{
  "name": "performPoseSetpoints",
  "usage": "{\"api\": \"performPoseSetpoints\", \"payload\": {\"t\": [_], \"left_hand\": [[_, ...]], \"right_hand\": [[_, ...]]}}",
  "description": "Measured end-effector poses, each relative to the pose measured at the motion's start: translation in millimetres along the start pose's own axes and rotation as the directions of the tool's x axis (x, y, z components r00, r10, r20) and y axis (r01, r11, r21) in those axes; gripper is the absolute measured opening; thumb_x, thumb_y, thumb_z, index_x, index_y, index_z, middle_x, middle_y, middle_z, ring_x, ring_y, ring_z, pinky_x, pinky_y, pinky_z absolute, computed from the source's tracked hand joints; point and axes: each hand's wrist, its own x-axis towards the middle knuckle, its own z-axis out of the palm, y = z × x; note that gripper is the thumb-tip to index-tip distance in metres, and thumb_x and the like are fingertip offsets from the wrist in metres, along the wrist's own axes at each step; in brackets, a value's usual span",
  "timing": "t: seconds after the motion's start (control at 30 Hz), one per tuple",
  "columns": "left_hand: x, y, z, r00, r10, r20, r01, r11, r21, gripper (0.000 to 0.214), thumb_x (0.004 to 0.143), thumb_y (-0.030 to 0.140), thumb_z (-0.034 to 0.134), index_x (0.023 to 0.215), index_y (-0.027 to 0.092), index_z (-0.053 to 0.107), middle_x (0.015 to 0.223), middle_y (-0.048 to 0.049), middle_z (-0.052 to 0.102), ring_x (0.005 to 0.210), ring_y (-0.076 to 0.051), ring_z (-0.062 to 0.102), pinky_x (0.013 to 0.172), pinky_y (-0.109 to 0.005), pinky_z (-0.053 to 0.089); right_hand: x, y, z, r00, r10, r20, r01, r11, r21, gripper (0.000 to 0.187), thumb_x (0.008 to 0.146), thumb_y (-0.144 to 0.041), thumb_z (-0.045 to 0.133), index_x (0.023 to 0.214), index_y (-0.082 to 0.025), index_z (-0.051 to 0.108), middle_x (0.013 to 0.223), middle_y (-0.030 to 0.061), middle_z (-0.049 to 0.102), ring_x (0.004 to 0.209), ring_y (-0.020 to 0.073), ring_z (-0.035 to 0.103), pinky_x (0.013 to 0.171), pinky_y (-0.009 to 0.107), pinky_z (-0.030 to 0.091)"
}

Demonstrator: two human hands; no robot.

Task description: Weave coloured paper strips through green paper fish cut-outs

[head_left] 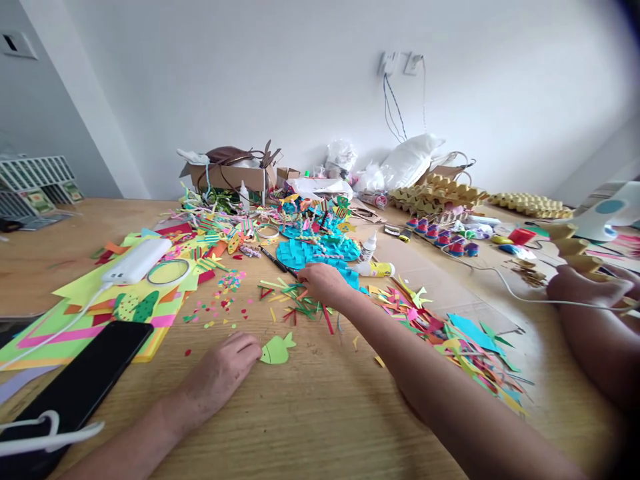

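Note:
A light green paper fish (277, 350) with a drawn eye and gill line lies on the wooden table. My left hand (226, 363) rests beside it, fingers together and curled, the tips on the fish's head end. Farther forward, my right hand (324, 281) reaches in among thin paper strips (300, 303), fingers bent down and closed; whatever is between them is hidden. A black pen (274, 259) lies just left of that hand. Beyond it is a blue woven paper piece (320, 250) carrying small paper fish. Two glue bottles, one white (369, 247) and one yellow-labelled (376, 269), stand and lie close by.
Coloured paper sheets (65, 337), a white power bank (137, 261), a tape roll (169, 271) and a black phone (80, 393) lie left. Paper scraps (450, 340) cover the right side. Another person's hand (585, 290) holds an egg-carton piece (575, 250); a white cable (515, 287) crosses there.

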Motion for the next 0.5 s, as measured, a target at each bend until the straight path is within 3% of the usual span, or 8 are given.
{"api": "performPoseSetpoints", "payload": {"t": [0.27,0.5], "left_hand": [[0.0,-1.4,-0.4,1.0,-0.003,0.006,0.004,0.999,-0.038,0.022,0.085,0.009,0.038,0.081,0.019,0.057,0.081,-0.0015,0.061,0.078,-0.015,0.058,0.07,-0.024,0.049],[-2.5,0.0,-5.5,0.999,-0.01,-0.036,0.007,0.996,-0.091,0.026,0.084,0.006,0.034,0.089,0.019,0.056,0.086,-0.0027,0.062,0.081,-0.014,0.06,0.072,-0.023,0.05]], "right_hand": [[13.7,-24.5,9.3,0.987,-0.155,0.048,0.153,0.987,0.043,0.025,0.082,-0.017,0.047,0.096,-0.022,0.066,0.098,0.0049,0.067,0.093,0.0164,0.059,0.071,0.019,0.04],[28.4,-39.2,5.9,0.981,-0.163,0.105,0.162,0.987,0.013,0.025,0.079,-0.015,0.048,0.095,-0.017,0.068,0.098,0.0111,0.067,0.091,0.0213,0.061,0.068,0.024,0.044]]}}
